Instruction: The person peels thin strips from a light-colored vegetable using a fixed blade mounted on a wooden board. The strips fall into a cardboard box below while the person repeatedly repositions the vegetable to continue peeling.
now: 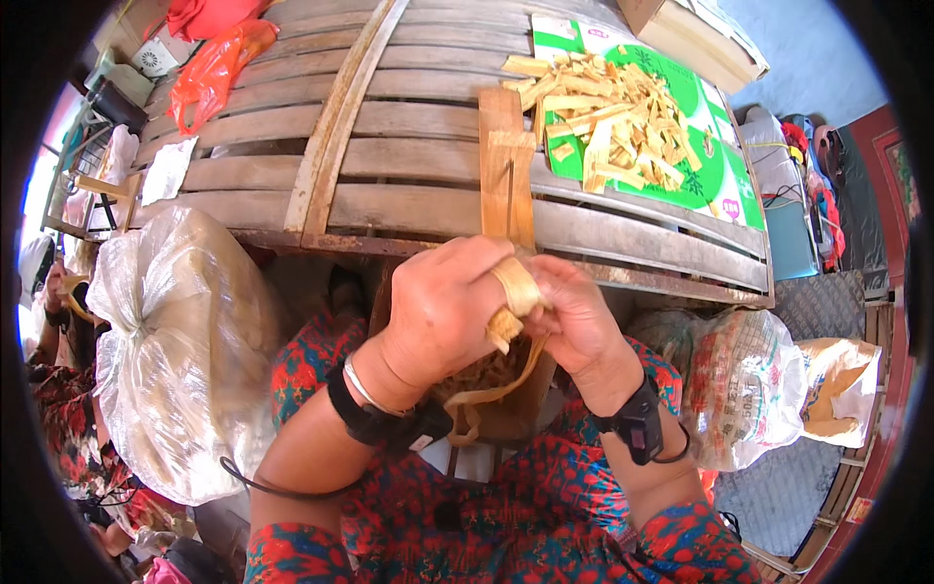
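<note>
My left hand (445, 306) grips a small bundle of pale yellow dried strips (519, 288), its frayed end poking out below the fingers. Against the bundle's right side, the bent fingers of my right hand (573, 310) pinch a strip. A long thin strip (496, 394) trails from there in a loop over my lap. Just beyond my hands, a wooden board (507, 219) with a slotted block on it lies across the table edge. Between my knees stands a box (536, 398) with loose scraps in it, partly hidden by my hands.
A heap of yellow pieces (613, 109) lies on green printed cardboard (719, 175) on the slatted table (416, 204). A large tied plastic sack (182, 350) stands at left, a woven sack (744, 394) at right. Another person's hand (57, 288) shows at far left.
</note>
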Motion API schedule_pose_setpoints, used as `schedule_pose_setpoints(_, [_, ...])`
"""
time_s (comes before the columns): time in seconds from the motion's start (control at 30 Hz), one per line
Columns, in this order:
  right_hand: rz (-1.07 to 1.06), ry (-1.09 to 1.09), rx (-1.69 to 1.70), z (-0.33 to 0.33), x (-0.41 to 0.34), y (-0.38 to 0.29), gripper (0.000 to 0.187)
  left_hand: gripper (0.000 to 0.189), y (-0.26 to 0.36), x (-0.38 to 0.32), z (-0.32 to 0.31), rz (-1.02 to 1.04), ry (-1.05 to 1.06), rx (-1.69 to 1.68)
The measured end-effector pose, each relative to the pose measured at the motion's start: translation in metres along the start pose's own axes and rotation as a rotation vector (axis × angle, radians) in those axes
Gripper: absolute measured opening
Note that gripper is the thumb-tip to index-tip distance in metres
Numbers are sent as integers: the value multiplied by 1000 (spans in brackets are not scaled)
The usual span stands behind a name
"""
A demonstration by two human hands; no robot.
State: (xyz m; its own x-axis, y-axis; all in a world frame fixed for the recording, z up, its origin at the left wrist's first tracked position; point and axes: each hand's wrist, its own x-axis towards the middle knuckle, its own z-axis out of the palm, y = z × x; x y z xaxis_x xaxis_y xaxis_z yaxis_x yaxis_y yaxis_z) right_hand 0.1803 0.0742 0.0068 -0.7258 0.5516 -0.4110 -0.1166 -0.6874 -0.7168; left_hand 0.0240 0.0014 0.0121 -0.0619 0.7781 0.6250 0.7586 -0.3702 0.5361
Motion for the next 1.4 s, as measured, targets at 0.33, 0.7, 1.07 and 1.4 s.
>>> schedule_pose_setpoints(0.33, [-521, 56, -1288, -1, -7, -3, 27, 11, -6, -5, -5, -220, -343, -135])
schedule_pose_setpoints(0.7, [-7, -188, -168, -1, -14, -11, 48, 18, -5, 8, -38, -655, 125, -964])
schedule_pose_setpoints(1.07, [-115, 107, -560, -1, -7, -12, 26, 14, -7, 6, -17, -1055, -98, -969])
schedule_pose_setpoints(1.4, [-523, 615, -1399, -31, 54, -14, 25, 21, -57, 11, 44, -959, 76, -625])
